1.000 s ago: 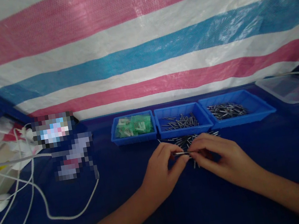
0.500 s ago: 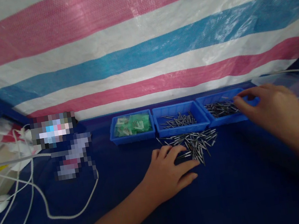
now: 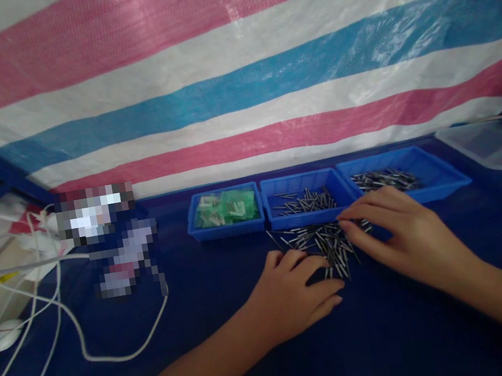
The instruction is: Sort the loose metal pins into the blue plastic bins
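Observation:
A loose pile of thin metal pins [image 3: 333, 250] lies on the dark blue table in front of the bins. My left hand [image 3: 292, 293] rests at the pile's left side, fingers apart and slightly curled, with the fingertips by the pins. Above the pile's right part is my right hand [image 3: 397, 228], thumb and index finger pinched together. Whether a pin is between those tips is too small to tell. Behind the pile, the middle blue bin [image 3: 304, 219] and the right blue bin [image 3: 443, 185] both contain similar metal pins.
A left blue bin [image 3: 227, 230] contains green-and-clear packets [image 3: 237, 204]. A clear plastic lid [image 3: 498, 143] lies at the back right. White cables [image 3: 116, 361] and blurred-out items cover the left side. A striped plastic sheet [image 3: 236, 100] hangs behind the table.
My right hand has moved left and nearer, from over the right bin to over the pin pile. My left hand has stayed beside the pile. The view has shifted slightly.

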Available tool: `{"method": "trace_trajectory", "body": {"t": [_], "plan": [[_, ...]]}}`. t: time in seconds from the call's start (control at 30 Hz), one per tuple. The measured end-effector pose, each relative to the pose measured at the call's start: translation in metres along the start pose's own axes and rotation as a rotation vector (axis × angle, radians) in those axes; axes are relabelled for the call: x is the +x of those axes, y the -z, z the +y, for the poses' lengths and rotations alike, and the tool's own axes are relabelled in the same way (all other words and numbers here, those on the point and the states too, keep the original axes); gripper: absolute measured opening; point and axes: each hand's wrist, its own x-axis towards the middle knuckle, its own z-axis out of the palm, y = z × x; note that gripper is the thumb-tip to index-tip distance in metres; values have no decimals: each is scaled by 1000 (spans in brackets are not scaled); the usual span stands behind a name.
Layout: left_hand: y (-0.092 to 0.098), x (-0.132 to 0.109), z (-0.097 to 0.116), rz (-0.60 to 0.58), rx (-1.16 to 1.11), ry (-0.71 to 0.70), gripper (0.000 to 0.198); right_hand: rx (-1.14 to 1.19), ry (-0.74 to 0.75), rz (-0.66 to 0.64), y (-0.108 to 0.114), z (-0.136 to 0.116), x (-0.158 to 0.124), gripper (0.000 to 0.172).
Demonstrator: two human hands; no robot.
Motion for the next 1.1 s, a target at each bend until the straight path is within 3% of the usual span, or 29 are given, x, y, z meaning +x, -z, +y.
{"method": "trace_trajectory", "body": {"t": [0.3, 0.47, 0.67, 0.87, 1.1], "plan": [[-2, -1, -6, 18, -43, 61, 14, 109, 106, -351, -11, -13, -9, 10], [0, -2, -10, -21, -35, 110, 14, 132, 125, -472, -13, -18, -8, 11], [-1, -1, -17, 19, -204, 188, 18, 163, 88, -455, -20, -18, -8, 12], [0, 1, -15, 229, -429, 276, 22, 183, 34, -355, -21, -17, -9, 13], [3, 3, -10, 293, -439, 298, 21, 231, -7, -310, -21, -22, -10, 15]]}}
